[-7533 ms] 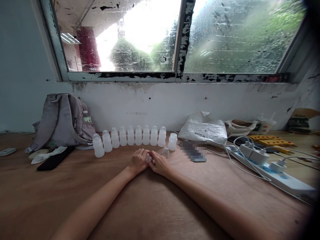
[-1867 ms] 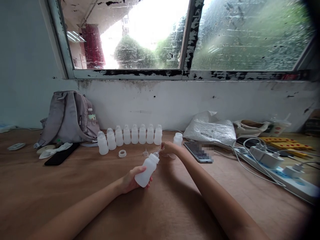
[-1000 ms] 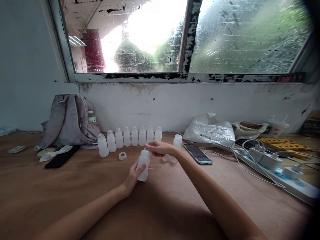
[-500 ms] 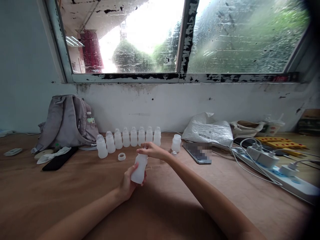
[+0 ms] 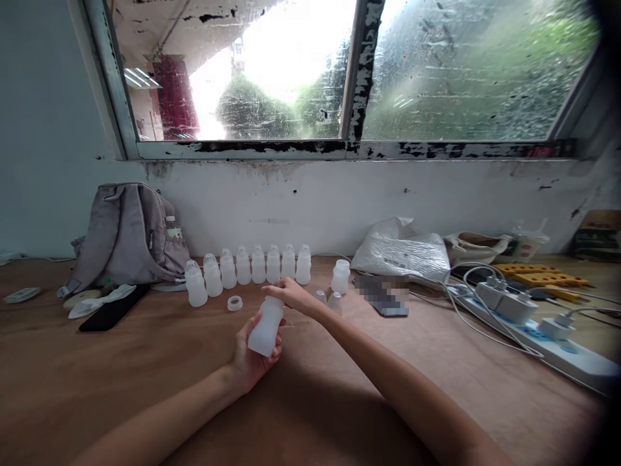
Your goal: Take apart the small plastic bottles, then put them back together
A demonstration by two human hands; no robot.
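A frosted white baby bottle [image 5: 266, 329] tilts in front of me, its base toward me and its top leaning away to the right. My left hand [image 5: 248, 353] is wrapped around its body. The fingers of my right hand [image 5: 290, 294] close over the bottle's top end; whether a small part is pinched there is hidden. Left of the bottle, a white collar ring [image 5: 235, 303] lies on the table. Partly behind my right forearm sit two small translucent domed caps [image 5: 334, 300]. Farther back stands an uncapped bottle [image 5: 340, 277].
Several capped bottles [image 5: 243, 266] stand in a row at the back. A grey backpack [image 5: 129, 236] and a black flat case [image 5: 114, 310] lie left. Rightward are a phone [image 5: 388, 301], a silver plastic bag [image 5: 407, 252] and a power strip [image 5: 557, 346] with cables.
The bottle and my left hand have shifted slightly left and turned a little. My right hand stays at the bottle's top. More of the domed caps shows beside my right forearm.
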